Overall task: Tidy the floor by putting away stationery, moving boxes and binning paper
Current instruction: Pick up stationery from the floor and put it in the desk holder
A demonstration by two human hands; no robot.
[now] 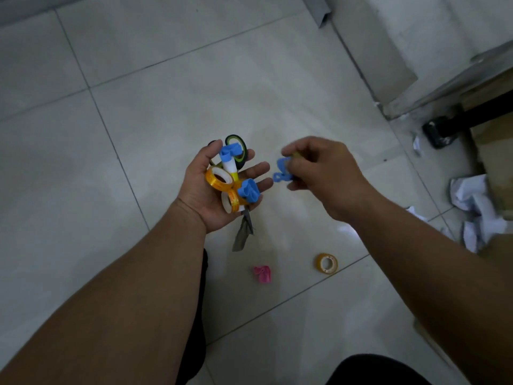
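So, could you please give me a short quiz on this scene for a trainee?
1. True or false: the pink clip lies on the floor.
2. The left hand carries several things. What does the right hand pinch? A blue clip; B pink clip; C nothing.
3. What colour is the tape roll on the floor?
Key: 1 true; 2 A; 3 yellow.

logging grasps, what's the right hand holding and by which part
The right hand pinches a blue clip by one end; blur hides which part exactly.
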